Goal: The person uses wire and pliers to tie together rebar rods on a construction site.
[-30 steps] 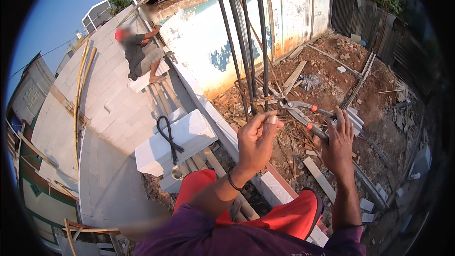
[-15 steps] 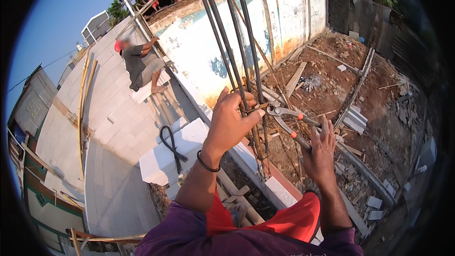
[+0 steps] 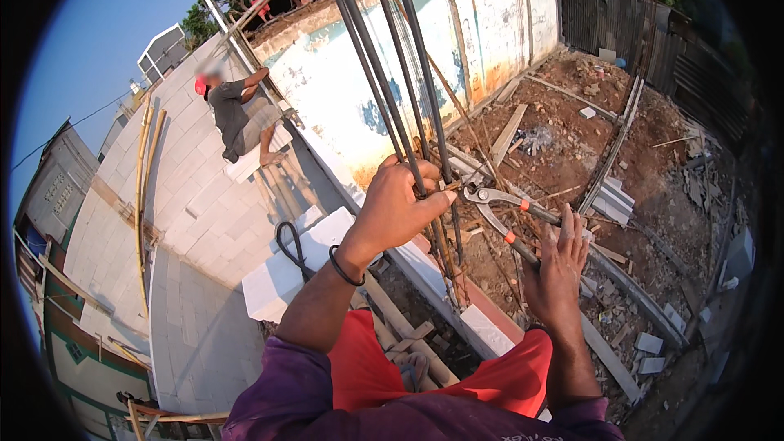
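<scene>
Several dark rebar rods rise in an upright, slightly tilted bundle in front of me. My left hand is closed around them at chest height, its thumb pointing right. A short rusty piece of wire or tie shows by the thumb tip. The jaws of the end-cutting pincers meet the bars just right of that thumb. The pincers have grey metal arms with orange bands and dark grips. My right hand holds their spread handles, with its fingers fairly straight along the upper one.
A white block with a looped bundle of black wire stands left of my forearm. One co-worker sits by the block wall at left; others are up near the roof. Rubble, planks and broken blocks cover the dirt at right.
My view has shifted slightly. My left forearm has swung outward and now covers part of the black wire bundle. Both hands keep their holds, with the pincers still at the bars.
</scene>
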